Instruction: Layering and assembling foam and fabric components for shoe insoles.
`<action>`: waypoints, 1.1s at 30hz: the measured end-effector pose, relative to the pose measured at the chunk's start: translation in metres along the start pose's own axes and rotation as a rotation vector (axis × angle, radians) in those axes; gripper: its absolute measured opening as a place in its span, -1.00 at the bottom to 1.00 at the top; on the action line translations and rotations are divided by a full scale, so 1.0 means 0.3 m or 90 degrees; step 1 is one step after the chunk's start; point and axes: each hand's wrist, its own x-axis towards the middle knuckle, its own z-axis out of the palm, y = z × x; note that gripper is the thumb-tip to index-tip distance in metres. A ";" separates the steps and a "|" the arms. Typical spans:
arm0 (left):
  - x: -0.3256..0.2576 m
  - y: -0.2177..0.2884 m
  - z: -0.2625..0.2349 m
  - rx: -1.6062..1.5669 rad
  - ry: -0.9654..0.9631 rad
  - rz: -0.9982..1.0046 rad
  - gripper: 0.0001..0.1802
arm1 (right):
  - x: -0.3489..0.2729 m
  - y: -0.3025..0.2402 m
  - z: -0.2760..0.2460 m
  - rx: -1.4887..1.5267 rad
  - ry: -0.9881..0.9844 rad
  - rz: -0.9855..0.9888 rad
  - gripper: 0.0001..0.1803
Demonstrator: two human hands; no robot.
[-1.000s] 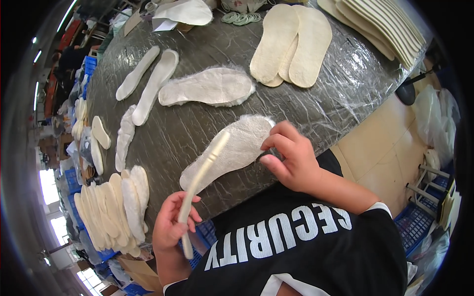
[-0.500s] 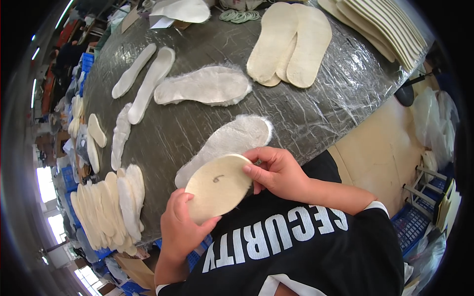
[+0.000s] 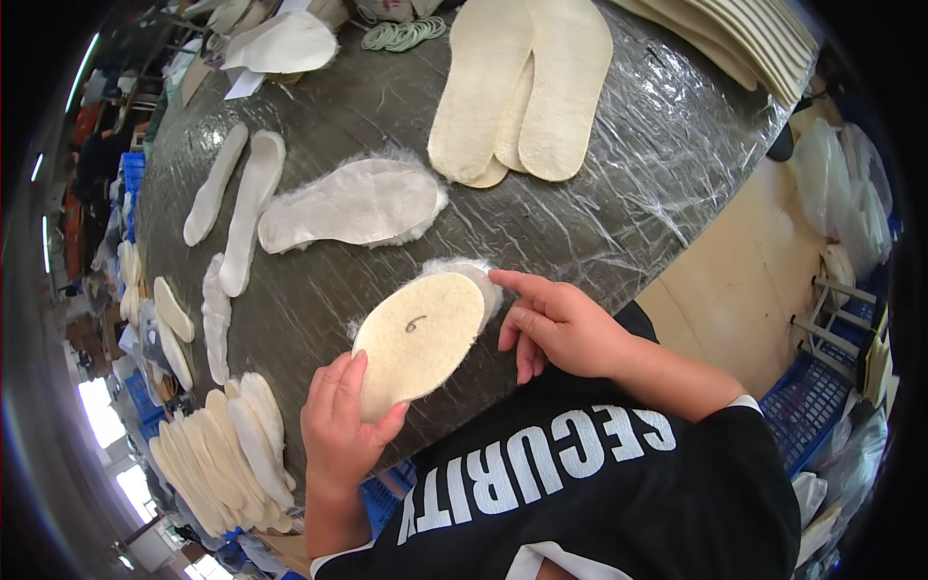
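Note:
A cream felt insole [image 3: 420,333] with a small dark handwritten mark is held at its near left end by my left hand [image 3: 343,411], thumb on one edge and fingers on the other. Beneath it lies a grey-white fluffy insole [image 3: 480,277], mostly covered, its fuzzy rim showing at the far end. My right hand [image 3: 565,327] points its index finger at that far end, the tip at the fluffy edge. Its other fingers are loosely bent and appear to hold nothing. Another fluffy insole [image 3: 353,205] lies farther off on the plastic-covered table [image 3: 319,319].
Large cream insoles [image 3: 565,87] overlap at the back, beside a fanned stack [image 3: 725,39] at the far right. Narrow white insoles [image 3: 253,213] lie at left, with a row of insoles [image 3: 208,459] near the left edge. A blue crate [image 3: 807,411] stands on the floor at right.
The cream insole has come down over the fluffy one, covering most of it. My right hand has let go of the cream insole and stretched out its index finger. The view has shifted slightly.

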 end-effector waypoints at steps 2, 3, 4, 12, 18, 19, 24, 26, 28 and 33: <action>0.018 -0.002 0.007 -0.007 -0.009 0.003 -0.30 | 0.002 -0.001 -0.008 0.038 -0.024 0.018 -0.43; 0.025 -0.002 0.010 -0.012 -0.013 0.002 -0.30 | 0.003 0.000 -0.011 0.042 -0.022 0.019 -0.43; 0.030 -0.003 0.014 -0.014 -0.017 0.004 -0.30 | 0.004 0.002 -0.013 0.055 -0.032 0.015 -0.43; 0.035 -0.015 0.024 -0.013 -0.031 0.001 -0.28 | 0.009 0.001 -0.019 0.099 -0.061 0.020 -0.44; 0.041 -0.011 0.023 -0.017 -0.035 0.000 -0.27 | 0.008 0.001 -0.020 0.112 -0.065 0.027 -0.43; 0.042 -0.011 0.023 -0.016 -0.036 0.001 -0.27 | 0.010 0.005 -0.021 0.114 -0.066 0.023 -0.43; 0.046 -0.010 0.028 -0.011 -0.048 -0.005 -0.27 | 0.015 0.016 -0.018 0.126 -0.062 0.005 -0.42; 0.050 -0.007 0.028 -0.005 -0.053 -0.004 -0.26 | 0.014 0.007 -0.021 0.110 -0.072 0.017 -0.42; 0.055 -0.006 0.029 0.001 -0.059 -0.004 -0.25 | 0.013 0.003 -0.023 0.104 -0.070 0.020 -0.42; 0.064 -0.010 0.031 0.009 -0.070 -0.001 -0.24 | 0.009 -0.004 -0.020 0.090 -0.063 0.009 -0.42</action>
